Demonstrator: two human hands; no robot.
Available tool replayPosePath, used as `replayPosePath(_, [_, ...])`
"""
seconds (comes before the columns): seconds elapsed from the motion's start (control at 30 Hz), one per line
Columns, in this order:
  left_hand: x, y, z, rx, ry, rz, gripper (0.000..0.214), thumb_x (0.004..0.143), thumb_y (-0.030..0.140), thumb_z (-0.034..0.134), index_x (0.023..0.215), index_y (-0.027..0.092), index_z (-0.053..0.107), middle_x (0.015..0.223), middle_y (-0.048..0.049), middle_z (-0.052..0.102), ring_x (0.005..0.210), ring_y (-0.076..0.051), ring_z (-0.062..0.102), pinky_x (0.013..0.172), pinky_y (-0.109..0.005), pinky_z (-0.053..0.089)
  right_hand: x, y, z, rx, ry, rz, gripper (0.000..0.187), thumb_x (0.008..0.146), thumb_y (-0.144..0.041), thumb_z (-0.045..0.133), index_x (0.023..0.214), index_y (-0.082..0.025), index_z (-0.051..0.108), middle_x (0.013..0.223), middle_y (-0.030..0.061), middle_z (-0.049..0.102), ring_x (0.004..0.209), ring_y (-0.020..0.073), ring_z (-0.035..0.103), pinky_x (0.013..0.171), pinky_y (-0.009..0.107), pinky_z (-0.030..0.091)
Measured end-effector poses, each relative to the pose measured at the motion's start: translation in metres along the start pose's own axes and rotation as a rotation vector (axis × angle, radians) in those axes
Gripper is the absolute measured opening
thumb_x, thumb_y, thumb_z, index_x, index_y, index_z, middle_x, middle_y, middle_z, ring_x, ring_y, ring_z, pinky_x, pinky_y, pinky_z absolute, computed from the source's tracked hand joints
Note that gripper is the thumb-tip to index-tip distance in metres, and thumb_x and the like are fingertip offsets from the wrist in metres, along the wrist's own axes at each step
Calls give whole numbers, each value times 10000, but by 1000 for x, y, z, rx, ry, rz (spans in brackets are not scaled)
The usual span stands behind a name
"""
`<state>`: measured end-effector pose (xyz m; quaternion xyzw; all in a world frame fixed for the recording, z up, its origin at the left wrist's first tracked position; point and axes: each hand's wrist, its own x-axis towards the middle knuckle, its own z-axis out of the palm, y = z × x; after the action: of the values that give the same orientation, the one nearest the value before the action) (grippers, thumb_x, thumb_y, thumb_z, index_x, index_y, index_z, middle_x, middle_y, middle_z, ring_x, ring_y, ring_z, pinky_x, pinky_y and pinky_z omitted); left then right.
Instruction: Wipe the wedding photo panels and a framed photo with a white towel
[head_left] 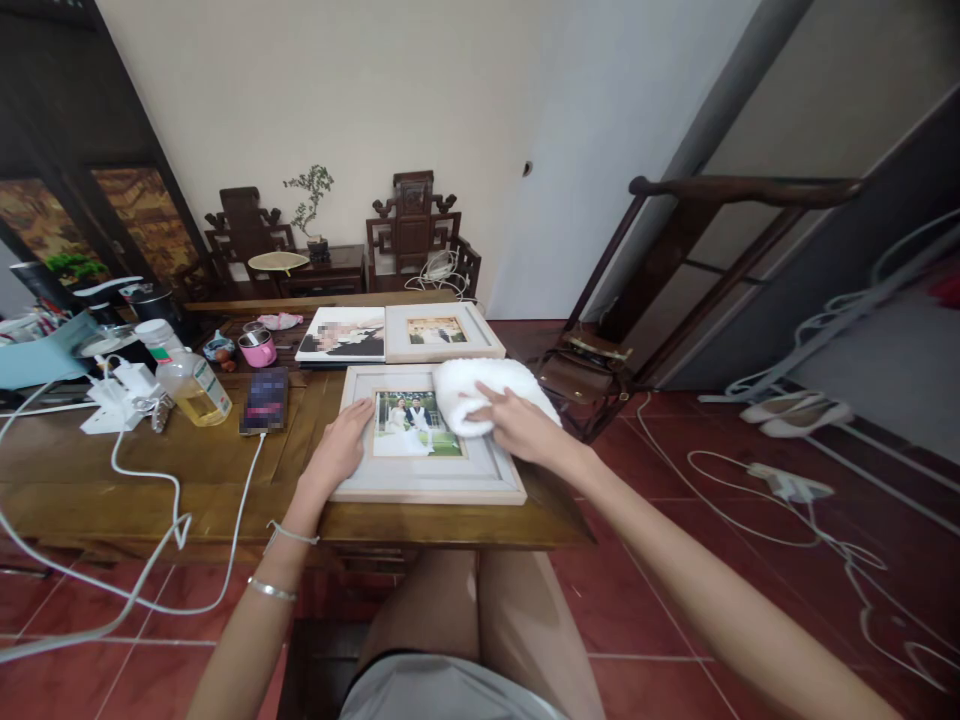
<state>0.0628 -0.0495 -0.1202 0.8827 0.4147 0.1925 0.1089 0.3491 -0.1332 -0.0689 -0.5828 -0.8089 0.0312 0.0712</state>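
A white picture frame (427, 487) lies flat near the table's front edge, a photo of two people inside its mat. Along its left side, my left hand (343, 447) holds the border, fingers reaching over the edge. A folded white towel (484, 376) covers the frame's upper right part. My right hand (517, 422) grips the towel against the frame, with its fingers bent over the cloth. Behind lie a second white picture frame (397, 341) and a photo panel (352, 345), side by side.
On the wooden table (300, 510) at left are a phone (264, 402) on a charging cable, a bottle of yellow liquid (196, 388), a white power strip (120, 395) and a pink cup (258, 347). A wooden chair (675, 260) stands right; cables (750, 530) cross the floor.
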Motion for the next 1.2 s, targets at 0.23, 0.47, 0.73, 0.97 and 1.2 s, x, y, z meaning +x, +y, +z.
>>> replayPosePath(0.23, [-1, -2, 5, -21, 55, -50, 639, 756, -29, 338, 1352, 187, 421, 1444, -70, 403, 1348, -182, 343, 1109, -429, 309, 8, -7, -6, 40, -79, 16, 692, 626, 81, 331, 1217, -158, 601, 1394, 90, 459, 1387, 304, 157, 1072, 609, 212])
replayPosePath(0.47, [-2, -1, 6, 17, 32, -51, 645, 758, -29, 344, 1366, 178, 401, 1458, -68, 381, 1364, -177, 311, 1109, -404, 308, -88, -61, -35, 167, -252, -47, 678, 592, 57, 364, 1137, -224, 653, 1423, 64, 427, 1353, 293, 288, 1069, 496, 311])
replayPosePath(0.73, [-2, 3, 2, 9, 22, -62, 655, 756, -37, 348, 1371, 183, 394, 1451, -73, 394, 1358, -178, 320, 1107, -410, 309, 16, -5, -50, -12, 248, 153, 641, 689, 41, 380, 1291, -138, 511, 1161, 148, 625, 1086, 317, 568, 978, 538, 370])
replayPosePath(0.97, [0, -2, 5, -29, 42, -49, 626, 765, -24, 341, 1350, 181, 424, 1437, -76, 413, 1351, -188, 334, 1097, -425, 324, 139, -65, -5, -191, 174, -272, 514, 802, 0, 438, 1277, -179, 518, 1445, 114, 387, 1377, 274, 218, 1106, 516, 121])
replayPosePath(1.2, [-1, -3, 6, -73, 54, -50, 590, 796, -8, 336, 1346, 185, 427, 1426, -83, 426, 1350, -196, 334, 1091, -444, 321, 135, -60, 18, -150, 43, -261, 491, 796, 0, 428, 1223, -192, 576, 1285, 135, 559, 1293, 233, 395, 1073, 449, 231])
